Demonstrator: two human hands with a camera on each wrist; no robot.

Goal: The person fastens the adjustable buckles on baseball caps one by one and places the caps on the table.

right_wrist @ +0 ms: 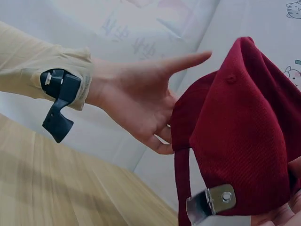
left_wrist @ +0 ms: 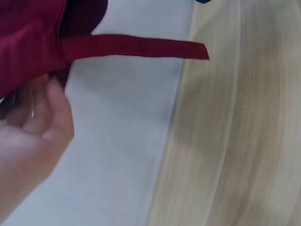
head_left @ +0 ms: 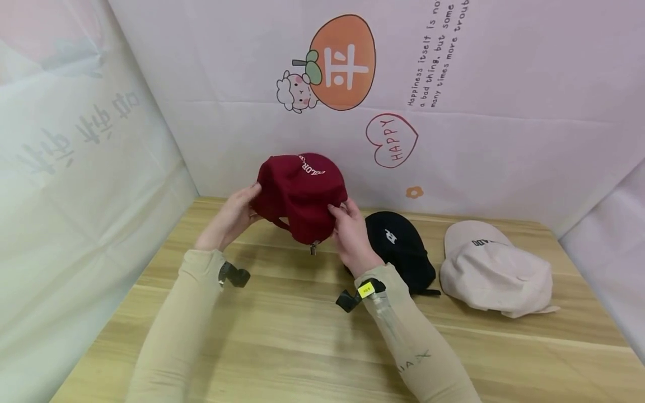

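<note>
A dark red baseball cap point(head_left: 302, 196) with white lettering is held up between both hands above the back of the table. The left hand point(head_left: 233, 217) holds its left edge; in the right wrist view that hand's thumb sticks out from the cap and the other fingers are partly hidden behind it. On the opposite edge, the right hand point(head_left: 353, 230) grips the cloth between thumb and fingers. A loose red strap point(left_wrist: 136, 46) sticks out from the cap in the left wrist view. The metal buckle point(right_wrist: 220, 198) hangs at the cap's lower rim.
Right of the hands, a black cap point(head_left: 400, 249) lies on the wooden table point(head_left: 282, 341), partly behind the right wrist. Farther right lies a beige cap point(head_left: 496, 274). A white printed cloth point(head_left: 242, 67) rises along the table's back edge. Each wrist wears a black mount.
</note>
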